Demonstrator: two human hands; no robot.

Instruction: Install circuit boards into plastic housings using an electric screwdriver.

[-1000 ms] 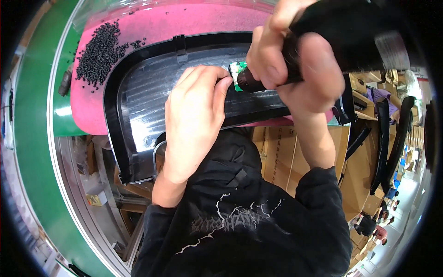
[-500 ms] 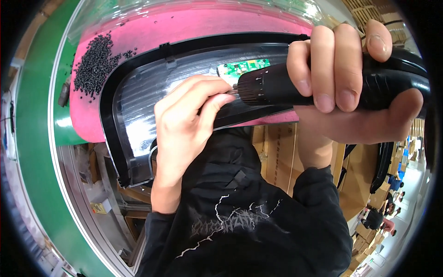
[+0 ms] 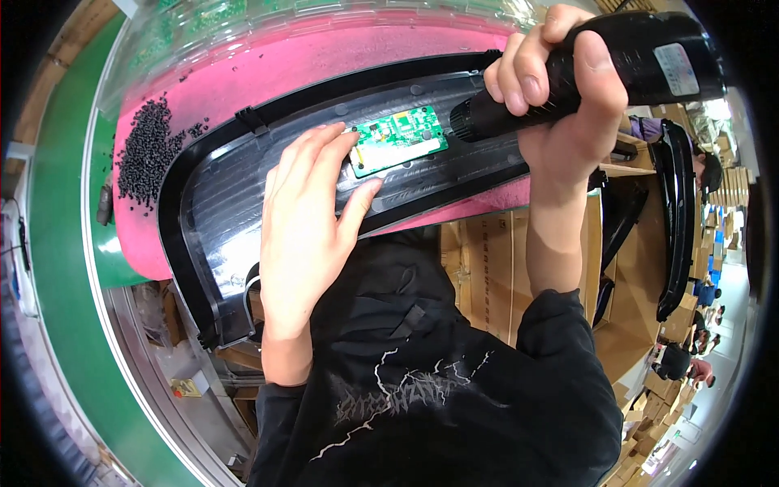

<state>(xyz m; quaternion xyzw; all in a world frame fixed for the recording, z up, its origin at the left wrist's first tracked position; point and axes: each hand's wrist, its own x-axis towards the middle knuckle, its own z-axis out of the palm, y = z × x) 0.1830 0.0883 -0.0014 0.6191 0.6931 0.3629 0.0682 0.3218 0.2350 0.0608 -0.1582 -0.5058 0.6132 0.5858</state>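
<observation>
A green circuit board (image 3: 410, 128) lies inside a long black plastic housing (image 3: 462, 174) with raised, curved edges. My left hand (image 3: 300, 203) is open over the housing. Its fingertips reach the board's left end, and its thumb is held apart near the lower edge. In my right hand (image 3: 596, 114) is a black electric screwdriver (image 3: 641, 61), gripped round its body and tilted. The nose of the screwdriver points left and down beside the board's right end; the bit's tip cannot be made out.
A heap of small black screws (image 3: 144, 158) sits on the pink mat (image 3: 243, 73), left of the housing. Clear plastic trays (image 3: 324, 18) line the back. To the right are cardboard boxes (image 3: 495, 276) and another curved black part (image 3: 675, 219); people appear far off.
My right hand has raised and turned the screwdriver, its nose now right of the board. My left hand has left the screwdriver's tip and spread open at the board. The housing has shifted slightly left.
</observation>
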